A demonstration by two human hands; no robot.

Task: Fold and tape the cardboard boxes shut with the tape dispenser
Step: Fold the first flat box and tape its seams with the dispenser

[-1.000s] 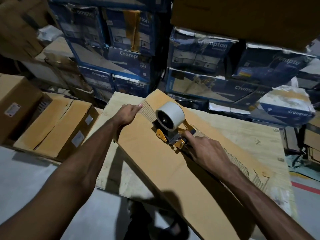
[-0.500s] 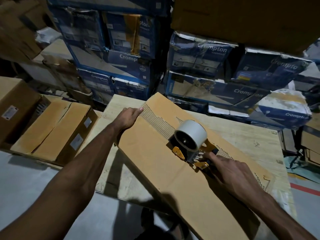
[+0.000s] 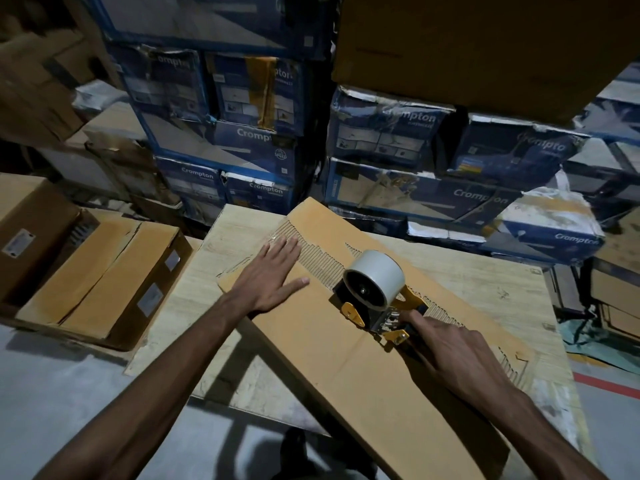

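1. The cardboard box [image 3: 346,368] is lying flat on the table [image 3: 485,271]. It is a long brown slab running from about 11 o'clock to 5 o'clock across the view, and its near end is hanging past the table's edge.
2. Its top is showing a plain brown skin with a faint crease crossing it. Along the far long edge the skin is torn away, baring a ribbed strip [image 3: 322,258] of corrugation with a ragged border.
3. The tape dispenser [image 3: 375,289] is sitting on the box over that strip. It has a yellow metal frame and a pale grey-white roll whose dark hub is facing the camera.
4. The right hand [image 3: 453,348] is gripping the dispenser's handle from its 5 o'clock side. The fingers are curling round the handle, which is mostly hidden.
5. The left hand [image 3: 273,271] is resting palm down on the box at 9 o'clock of the dispenser. Its fingers [image 3: 287,245] are lying straight and pressed together, with the tips touching the ribbed strip and the thumb spread toward the roll.
6. Dented blue cartons [image 3: 391,133] are standing stacked at 12 o'clock behind the table.
7. Brown boxes [image 3: 104,271] with white labels are lying on the floor [image 3: 69,393] at 9 o'clock.
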